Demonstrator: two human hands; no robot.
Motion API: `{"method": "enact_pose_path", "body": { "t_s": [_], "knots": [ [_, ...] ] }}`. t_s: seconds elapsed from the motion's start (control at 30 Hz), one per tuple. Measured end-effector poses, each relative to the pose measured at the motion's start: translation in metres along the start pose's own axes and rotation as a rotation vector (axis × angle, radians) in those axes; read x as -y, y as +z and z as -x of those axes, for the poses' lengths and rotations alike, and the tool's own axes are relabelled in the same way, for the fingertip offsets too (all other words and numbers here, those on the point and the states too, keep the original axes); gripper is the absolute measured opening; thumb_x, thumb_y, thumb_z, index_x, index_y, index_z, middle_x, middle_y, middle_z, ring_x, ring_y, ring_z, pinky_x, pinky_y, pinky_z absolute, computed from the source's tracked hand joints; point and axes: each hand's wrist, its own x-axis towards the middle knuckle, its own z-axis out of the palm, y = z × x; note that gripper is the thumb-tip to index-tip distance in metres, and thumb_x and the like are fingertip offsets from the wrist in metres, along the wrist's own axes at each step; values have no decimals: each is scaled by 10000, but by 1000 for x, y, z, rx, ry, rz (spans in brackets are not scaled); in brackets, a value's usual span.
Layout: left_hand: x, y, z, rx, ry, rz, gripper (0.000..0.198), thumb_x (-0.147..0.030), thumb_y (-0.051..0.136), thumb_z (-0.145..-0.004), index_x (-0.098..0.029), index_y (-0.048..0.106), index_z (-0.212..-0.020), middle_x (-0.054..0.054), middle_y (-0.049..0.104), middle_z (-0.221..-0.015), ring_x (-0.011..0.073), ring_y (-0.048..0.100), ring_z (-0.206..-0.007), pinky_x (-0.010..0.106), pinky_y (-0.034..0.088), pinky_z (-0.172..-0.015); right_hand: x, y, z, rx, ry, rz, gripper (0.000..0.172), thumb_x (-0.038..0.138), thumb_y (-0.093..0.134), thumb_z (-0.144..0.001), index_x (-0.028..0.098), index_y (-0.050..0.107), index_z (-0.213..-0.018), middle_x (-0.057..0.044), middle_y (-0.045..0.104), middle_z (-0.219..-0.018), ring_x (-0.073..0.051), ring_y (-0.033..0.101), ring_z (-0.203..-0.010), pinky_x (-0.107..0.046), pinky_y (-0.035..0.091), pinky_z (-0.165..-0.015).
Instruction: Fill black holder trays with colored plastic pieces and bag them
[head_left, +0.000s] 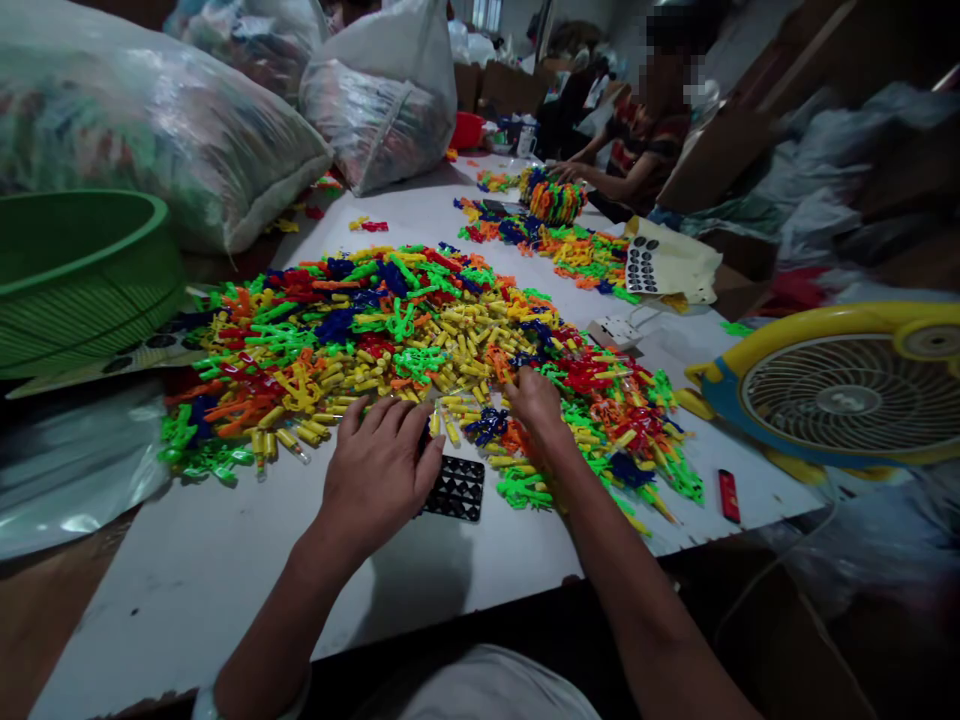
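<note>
Spillage is the main hazard, in this reading. The pile of plastic pieces (pixel 375 330) reaches close to the near edge of the table (pixel 187 580), and loose green and yellow parts lie scattered beyond your right wrist. A sweep of either forearm could push them off the edge. The red lighter (pixel 728 495) lies near that same edge, beside the fan (pixel 847 390), and could be knocked off in the same way.

The black studded tray (pixel 457 490) sits on the table just in front of the pile, between your two hands. Only your left hand steadies it. If that hand lifts, a nudge could slide the tray into the heap.

Your left hand (pixel 379 465) lies palm down with the fingers stretched forward and lightly spread. It covers the left part of the tray, and its fingertips touch the yellow pegs (pixel 450 345) at the pile's near edge. Nothing shows clasped in it, though the underside is hidden.

Your right hand (pixel 534 405) rests on the pile just beyond the tray, fingers curled down among orange and yellow pieces. Whether it grips one cannot be told.
</note>
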Motion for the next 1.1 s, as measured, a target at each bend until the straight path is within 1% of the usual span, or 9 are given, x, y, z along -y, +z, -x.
{"method": "enact_pose_path", "body": {
  "t_s": [0.1,0.23,0.33,0.47,0.67,0.83,0.93,1.0,1.1],
  "knots": [
    [1,0,1,12,22,-10,407,-381,376,-961,-244,584,-1283,77,671,-1206,284,541,-1212,526,314,-1094,4,-3,14,12,15,-386,77,221,570,-828,177,590,-889,-69,702,-871,-209,675,-811,-296,498,-703],
    [2,2,1,8,28,-11,396,-373,369,-961,-232,608,-1243,60,660,-1246,290,535,-1218,532,304,-1099,25,10,55,365,10,-1109,192,291,643,-760,207,534,-894,11,666,-729,-169,677,-624,-275,537,-575],
    [2,3,1,-7,31,-9,401,-367,378,-954,-201,596,-1247,63,646,-1276,298,530,-1223,539,303,-1097,44,31,82,538,-63,-1260,224,308,675,-726,209,554,-887,20,664,-737,-148,648,-561,-267,534,-542],
    [2,3,1,1,34,-7,404,-366,381,-952,-197,586,-1257,60,643,-1282,297,525,-1230,540,304,-1096,51,46,95,474,-198,-1115,159,262,639,-751,213,598,-897,29,671,-810,-102,559,-496,-222,457,-478],
    [3,3,1,2,18,-3,417,-375,374,-957,-191,585,-1266,63,651,-1269,294,527,-1229,539,299,-1096,46,43,95,255,-361,-859,129,174,593,-770,201,629,-891,14,682,-828,-143,616,-717,-220,461,-646],
    [2,1,0,23,52,-10,482,-396,371,-964,-256,448,-1419,40,607,-1346,301,516,-1240,548,305,-1081,56,45,104,203,-384,-630,101,187,576,-813,194,622,-903,-22,691,-830,-164,617,-735,-239,446,-669],
    [1,1,-1,37,81,-28,440,-399,370,-969,-317,493,-1383,-1,595,-1363,308,524,-1227,563,307,-1066,60,41,104,226,-403,-525,135,165,555,-827,188,645,-926,-49,709,-857,-186,628,-756,-262,457,-685],
    [2,2,-1,23,75,-30,431,-394,373,-969,-279,536,-1351,14,631,-1317,305,534,-1212,554,303,-1075,51,31,95,203,-416,-520,168,142,538,-831,195,669,-922,-46,712,-874,-186,637,-790,-266,473,-716],
    [4,3,1,0,75,-26,421,-389,389,-963,-239,577,-1307,32,666,-1259,303,536,-1209,540,301,-1087,13,5,68,-86,-291,-438,258,139,470,-875,200,681,-1010,-78,680,-1005,-199,621,-936,-305,481,-850]
  ]
}}
